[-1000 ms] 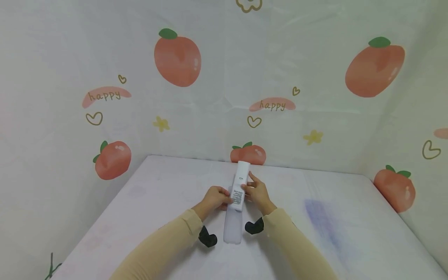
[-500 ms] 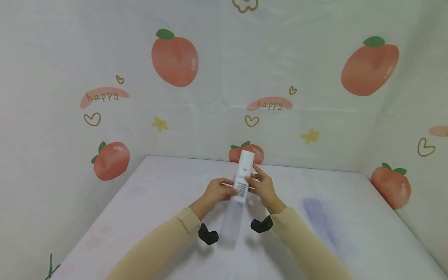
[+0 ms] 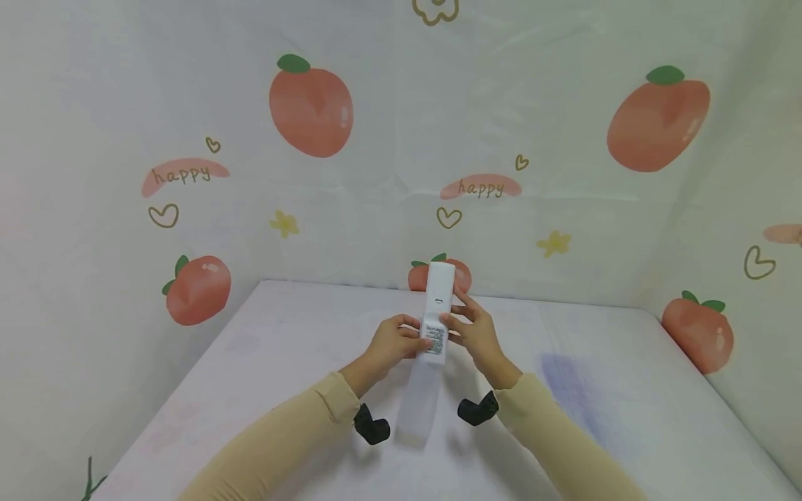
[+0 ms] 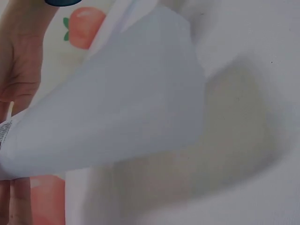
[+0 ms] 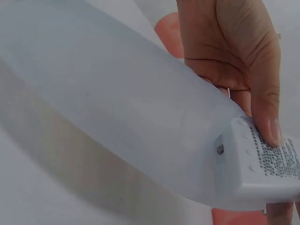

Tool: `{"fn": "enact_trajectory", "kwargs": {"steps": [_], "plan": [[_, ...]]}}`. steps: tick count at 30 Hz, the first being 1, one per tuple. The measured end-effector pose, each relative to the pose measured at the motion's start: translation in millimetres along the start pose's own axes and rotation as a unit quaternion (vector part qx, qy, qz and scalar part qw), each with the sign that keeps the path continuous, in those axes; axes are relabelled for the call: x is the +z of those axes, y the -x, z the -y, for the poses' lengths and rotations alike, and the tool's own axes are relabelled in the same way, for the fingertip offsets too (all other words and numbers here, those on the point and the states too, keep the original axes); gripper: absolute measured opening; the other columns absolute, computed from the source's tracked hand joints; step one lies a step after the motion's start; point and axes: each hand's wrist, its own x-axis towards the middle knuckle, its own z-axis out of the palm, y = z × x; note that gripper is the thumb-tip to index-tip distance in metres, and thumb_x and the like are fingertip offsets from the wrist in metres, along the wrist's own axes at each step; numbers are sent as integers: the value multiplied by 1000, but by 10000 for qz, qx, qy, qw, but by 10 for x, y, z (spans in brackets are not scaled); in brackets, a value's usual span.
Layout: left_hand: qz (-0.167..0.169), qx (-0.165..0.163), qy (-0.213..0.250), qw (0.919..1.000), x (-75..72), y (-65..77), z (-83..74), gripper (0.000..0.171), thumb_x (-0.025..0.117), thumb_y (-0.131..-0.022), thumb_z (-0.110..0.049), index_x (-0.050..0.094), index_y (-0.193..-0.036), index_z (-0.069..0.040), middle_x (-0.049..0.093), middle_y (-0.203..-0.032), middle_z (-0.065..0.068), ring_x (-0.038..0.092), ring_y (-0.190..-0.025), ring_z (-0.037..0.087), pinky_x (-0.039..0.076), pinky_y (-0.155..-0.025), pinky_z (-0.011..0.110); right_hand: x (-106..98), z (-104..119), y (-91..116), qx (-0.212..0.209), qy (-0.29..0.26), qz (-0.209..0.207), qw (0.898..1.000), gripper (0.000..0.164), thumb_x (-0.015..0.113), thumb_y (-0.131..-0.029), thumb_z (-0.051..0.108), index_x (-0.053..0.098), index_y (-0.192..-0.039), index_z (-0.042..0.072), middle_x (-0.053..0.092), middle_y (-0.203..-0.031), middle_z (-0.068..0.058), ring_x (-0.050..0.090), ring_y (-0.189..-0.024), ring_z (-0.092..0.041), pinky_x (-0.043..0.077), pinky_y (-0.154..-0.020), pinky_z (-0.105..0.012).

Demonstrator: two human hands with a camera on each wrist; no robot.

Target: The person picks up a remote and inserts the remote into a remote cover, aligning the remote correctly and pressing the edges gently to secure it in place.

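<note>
A long white plastic device (image 3: 441, 284), with a small raised mark and a printed label, is held up over the table in both hands. Its exact kind is unclear. A frosted, translucent strip (image 3: 420, 403) reaches down from behind its lower end, slanting towards me. My left hand (image 3: 395, 341) pinches the device from the left, thumb on the label. From the right, my right hand (image 3: 475, 334) holds it with the thumb near its middle and the fingers behind. The left wrist view shows the frosted strip (image 4: 117, 103) large; the right wrist view shows the device's boxy labelled end (image 5: 258, 157).
A white cloth covers the table (image 3: 301, 320), with a faint purple patch (image 3: 573, 390) at the right. Behind it hangs a white backdrop (image 3: 376, 104) printed with peaches. Black wrist cameras sit under both sleeves, the left one (image 3: 372, 426) near the strip.
Both hands have raised the white device and tilted its far end up. The frosted strip has come up off the table with it. In the last half second only small shifts show.
</note>
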Motion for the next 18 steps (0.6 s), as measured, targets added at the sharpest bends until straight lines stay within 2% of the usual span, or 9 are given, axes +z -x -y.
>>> {"fn": "enact_trajectory", "kwargs": {"steps": [3,7,9,12,14,18], "plan": [[5,124,146,9998,14,0,12,41,79,-80,-8,56,-113,1,70,-100,16,66,-83,18,59,-76,35,-54,26,9,-130,114,177,9997,65,65,-92,7,37,-149,17,50,-134,-23,62,-103,-21,54,-91,-39],[-66,342,459,9983,25,-15,21,41,77,-81,-5,55,-114,2,70,-101,17,66,-83,16,59,-76,35,-143,38,56,-440,586,329,9968,55,61,-95,10,41,-146,12,49,-136,-24,58,-116,-36,49,-97,-42],[-123,440,603,9971,22,-27,17,40,76,-81,-4,55,-115,3,70,-101,17,65,-82,14,59,-75,34,-172,19,99,-458,789,382,9951,50,60,-96,9,45,-143,10,51,-134,-26,56,-118,-40,49,-98,-44],[-155,470,811,9955,15,-40,-5,39,75,-82,-2,55,-115,4,70,-101,17,63,-79,11,59,-74,34,-183,-41,177,-166,761,530,9956,47,61,-95,6,46,-139,6,53,-130,-27,60,-112,-37,51,-96,-45],[-133,460,903,9948,8,-34,-38,39,74,-82,-1,55,-115,5,70,-100,16,63,-77,10,59,-74,33,-177,-85,222,84,574,655,9962,44,60,-94,5,46,-136,3,55,-125,-26,63,-106,-29,52,-93,-44],[-67,473,1008,9938,-6,73,-182,36,72,-84,0,54,-115,6,69,-98,16,63,-76,10,59,-75,33,-156,-139,269,362,107,755,9964,39,55,-95,1,43,-132,2,60,-114,-17,63,-94,-16,56,-87,-39]]}}
